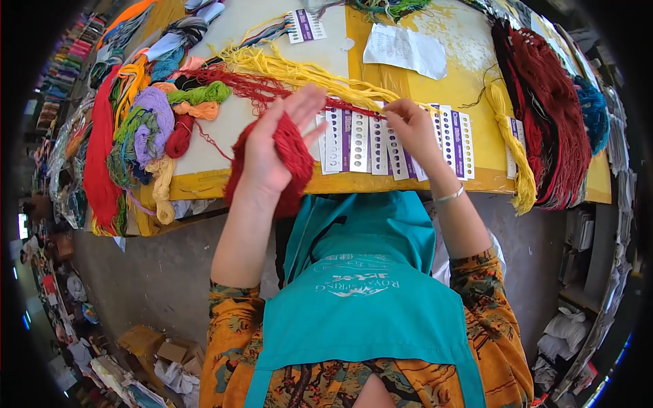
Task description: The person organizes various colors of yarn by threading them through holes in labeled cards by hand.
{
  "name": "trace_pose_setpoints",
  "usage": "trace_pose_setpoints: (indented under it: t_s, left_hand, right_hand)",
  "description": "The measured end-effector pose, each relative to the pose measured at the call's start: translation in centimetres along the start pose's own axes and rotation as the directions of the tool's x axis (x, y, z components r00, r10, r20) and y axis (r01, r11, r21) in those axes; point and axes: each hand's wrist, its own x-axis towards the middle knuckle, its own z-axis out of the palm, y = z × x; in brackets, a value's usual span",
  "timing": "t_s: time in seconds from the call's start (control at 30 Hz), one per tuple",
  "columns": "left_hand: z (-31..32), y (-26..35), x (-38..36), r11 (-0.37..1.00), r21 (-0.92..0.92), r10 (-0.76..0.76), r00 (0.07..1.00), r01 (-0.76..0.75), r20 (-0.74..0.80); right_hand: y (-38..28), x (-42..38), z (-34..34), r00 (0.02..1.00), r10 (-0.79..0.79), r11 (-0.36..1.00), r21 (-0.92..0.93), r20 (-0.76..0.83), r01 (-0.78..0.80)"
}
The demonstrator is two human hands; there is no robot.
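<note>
A thick skein of red thread hangs at my left hand, running through the gap between thumb and palm and showing on both sides of it. The fingers of that hand are stretched out, pointing up and to the right. My right hand pinches the end of some thin red strands over a row of punched cards. These strands stretch left across the table to a loose red tangle. Long yellow thread lies just beyond them. The cards are white and purple with holes, side by side at the table's near edge.
Coloured skeins pile up on the left. A yellow hank and dark red hanks hang over the right edge. A crumpled paper and another threaded card lie farther back on the yellow table.
</note>
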Motion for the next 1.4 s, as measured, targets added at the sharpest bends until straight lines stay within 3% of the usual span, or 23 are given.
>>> trace_pose_setpoints:
  t_s: [0.1, 0.13, 0.2, 0.33, 0.4, 0.43, 0.5, 0.53, 0.6, 0.67, 0.73, 0.8, 0.87, 0.93, 1.03, 1.13, 1.27, 1.33, 1.4]
  left_hand:
    - [1.4, -1.9, -0.4, 0.996, -0.047, -0.071, 0.994, 0.074, 0.08]
    - [2.1, -2.3, -0.6, 0.995, -0.02, -0.092, 0.994, 0.094, 0.065]
    - [2.7, -3.2, -0.9, 0.993, 0.027, -0.118, 0.986, 0.115, 0.116]
    - [3.0, -4.6, -1.2, 0.979, 0.201, -0.076, 0.986, 0.045, 0.151]
    - [2.5, -4.4, -1.4, 0.976, 0.182, -0.141, 0.982, 0.117, 0.126]
    - [2.1, -4.5, -1.4, 0.976, 0.182, -0.142, 0.982, 0.118, 0.126]
    - [1.3, -4.9, -1.3, 0.986, 0.093, -0.145, 0.984, 0.136, 0.102]
    - [1.3, -4.9, -1.3, 0.986, 0.093, -0.146, 0.984, 0.136, 0.104]
    - [1.5, -4.8, -1.3, 0.986, -0.063, -0.15, 0.988, 0.153, 0.046]
    - [1.9, -4.5, -1.4, 0.988, -0.036, -0.151, 0.988, 0.153, 0.044]
    - [1.8, -4.5, -1.4, 0.988, -0.01, -0.152, 0.988, 0.152, 0.04]
    - [1.4, -4.6, -1.2, 0.99, 0.09, -0.108, 0.994, 0.108, -0.007]
    - [2.1, -4.5, -1.3, 0.992, 0.066, -0.108, 0.994, 0.11, -0.031]
    - [2.3, -4.5, -1.3, 0.993, 0.042, -0.109, 0.992, 0.111, -0.057]
    - [1.8, -4.7, -1.1, 0.989, 0.045, -0.14, 0.99, 0.14, -0.015]
    - [1.8, -4.7, -1.1, 0.981, 0.109, -0.164, 0.986, 0.161, 0.025]
    - [2.4, -4.5, -1.3, 0.982, 0.129, -0.133, 0.99, 0.138, -0.044]
    - [1.9, -4.6, -1.1, 0.982, 0.124, -0.135, 0.989, 0.143, -0.065]
    - [0.8, -4.6, -0.7, 0.981, 0.118, -0.161, 0.984, 0.152, 0.078]
  right_hand:
    - [-5.4, -2.8, 1.3, 0.993, -0.027, 0.961, 0.276, 0.112, -0.005]
    - [-6.3, -3.7, 2.2, 0.988, -0.058, 0.891, 0.454, 0.142, -0.013]
    - [-9.6, -5.2, 2.5, 0.965, -0.02, 0.777, 0.611, 0.26, -0.148]
    - [-9.2, -5.9, 3.5, 0.963, 0.093, 0.68, 0.691, 0.253, -0.247]
    - [-8.3, -6.0, 3.2, 0.909, 0.216, 0.412, 0.811, 0.357, -0.416]
    - [-8.1, -5.9, 2.8, 0.909, 0.216, 0.412, 0.811, 0.357, -0.416]
    - [-7.8, -5.9, 2.3, 0.891, 0.226, 0.128, 0.894, 0.394, -0.429]
    - [-7.9, -5.9, 2.3, 0.89, 0.22, 0.103, 0.897, 0.4, -0.429]
    - [-7.3, -6.0, 2.1, 0.894, 0.181, 0.12, 0.893, 0.411, -0.435]
    - [-7.1, -6.0, 2.2, 0.896, 0.141, 0.139, 0.888, 0.421, -0.439]
    - [-7.8, -6.0, 2.4, 0.922, 0.183, 0.327, 0.863, 0.341, -0.385]
    - [-7.1, -5.8, 2.5, 0.926, 0.175, 0.374, 0.848, 0.334, -0.376]
    - [-6.9, -5.7, 2.5, 0.93, 0.168, 0.419, 0.831, 0.326, -0.367]
    - [-7.6, -5.7, 2.5, 0.945, 0.169, 0.671, 0.669, 0.281, -0.32]
    - [-7.1, -5.6, 3.3, 0.971, 0.062, 0.712, 0.672, 0.23, -0.205]
    - [-7.0, -5.4, 3.1, 0.959, 0.115, 0.72, 0.643, 0.259, -0.26]
    - [-7.9, -5.7, 2.8, 0.966, 0.163, 0.699, 0.668, 0.199, -0.255]
    - [-7.0, -5.6, 2.8, 0.957, 0.185, 0.625, 0.725, 0.222, -0.289]
    - [-7.0, -5.8, 2.8, 0.948, 0.199, 0.557, 0.767, 0.25, -0.319]
